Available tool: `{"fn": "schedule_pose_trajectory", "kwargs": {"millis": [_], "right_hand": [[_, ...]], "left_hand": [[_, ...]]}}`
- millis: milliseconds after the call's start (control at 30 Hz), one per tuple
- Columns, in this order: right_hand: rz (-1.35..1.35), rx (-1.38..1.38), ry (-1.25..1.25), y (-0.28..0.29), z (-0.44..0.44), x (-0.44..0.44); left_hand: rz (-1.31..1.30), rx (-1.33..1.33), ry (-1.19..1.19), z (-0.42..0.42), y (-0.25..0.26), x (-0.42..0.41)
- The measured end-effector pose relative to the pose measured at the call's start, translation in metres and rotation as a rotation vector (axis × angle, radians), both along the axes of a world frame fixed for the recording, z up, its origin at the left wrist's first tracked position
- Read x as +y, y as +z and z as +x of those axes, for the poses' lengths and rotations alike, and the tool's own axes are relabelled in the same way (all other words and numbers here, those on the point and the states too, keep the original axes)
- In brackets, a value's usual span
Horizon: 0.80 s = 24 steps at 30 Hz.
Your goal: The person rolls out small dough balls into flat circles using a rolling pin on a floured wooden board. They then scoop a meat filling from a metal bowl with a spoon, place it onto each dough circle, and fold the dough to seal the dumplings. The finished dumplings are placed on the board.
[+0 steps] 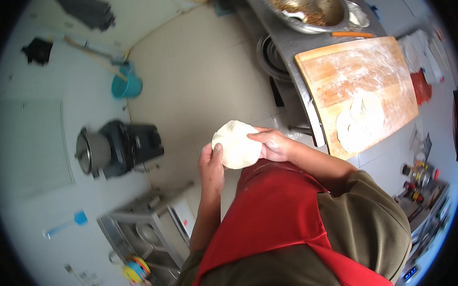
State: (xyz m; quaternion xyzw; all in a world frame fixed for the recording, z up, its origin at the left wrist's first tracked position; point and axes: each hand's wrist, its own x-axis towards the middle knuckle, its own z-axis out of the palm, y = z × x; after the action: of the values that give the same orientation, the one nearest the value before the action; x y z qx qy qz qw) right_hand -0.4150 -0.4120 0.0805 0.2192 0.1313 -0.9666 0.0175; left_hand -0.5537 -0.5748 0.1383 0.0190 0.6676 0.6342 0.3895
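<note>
A round, flat sheet of pale dough (237, 145) is held up in front of the red apron. My left hand (212, 157) grips its left edge, thumb on top. On the right, my right hand (273, 143) holds the opposite edge, with the thumb on the upper face and some flour on the skin. Several overlapping flat dough rounds (360, 122) lie on a floured wooden board (337, 67), to the right of my right hand. Beyond the board stands a large metal bowl (312, 27) with a brown, crumbly filling and a white utensil in it.
The board rests on a metal worktable (286, 41), its near corner jutting over the edge. An orange stick (352, 34) lies between board and bowl. Across the floor are a teal bucket (128, 85) and a dark machine (131, 147). A metal sink unit (134, 223) stands at lower left, seasoning bottles (420, 175) at right.
</note>
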Motion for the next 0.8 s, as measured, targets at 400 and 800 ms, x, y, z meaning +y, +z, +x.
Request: {"fn": "schedule_pose_trajectory", "kwargs": {"millis": [400,800], "right_hand": [[-0.352,0.327,-0.686,0.034,0.002,0.110],[-0.247,0.234,-1.124,0.033,0.015,0.217]], "left_hand": [[-0.140,0.697,-1.117,-0.094,0.041,0.246],[0.144,1.610,-1.782,-0.106,-0.024,0.556]]}}
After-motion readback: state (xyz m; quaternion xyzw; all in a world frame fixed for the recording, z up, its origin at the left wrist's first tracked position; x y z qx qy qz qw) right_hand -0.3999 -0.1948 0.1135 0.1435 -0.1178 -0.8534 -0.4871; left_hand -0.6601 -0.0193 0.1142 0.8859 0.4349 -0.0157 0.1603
